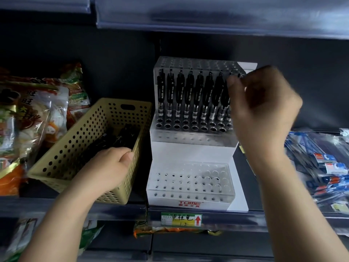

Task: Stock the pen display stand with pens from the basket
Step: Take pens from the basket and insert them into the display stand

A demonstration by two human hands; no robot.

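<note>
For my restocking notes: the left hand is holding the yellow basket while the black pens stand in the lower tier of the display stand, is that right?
Not quite. The head view shows the black pens standing in the upper tier of the display stand; the lower tier's holes are empty. The left hand does hold the yellow basket.

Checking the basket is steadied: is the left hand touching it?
Touching. The head view shows the left hand gripping the basket rim, thumb wrapped over its near corner.

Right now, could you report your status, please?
Left hand gripping perforated yellow plastic basket. Right hand seating black pen at clear acrylic stand. Nothing obstructing.
</note>
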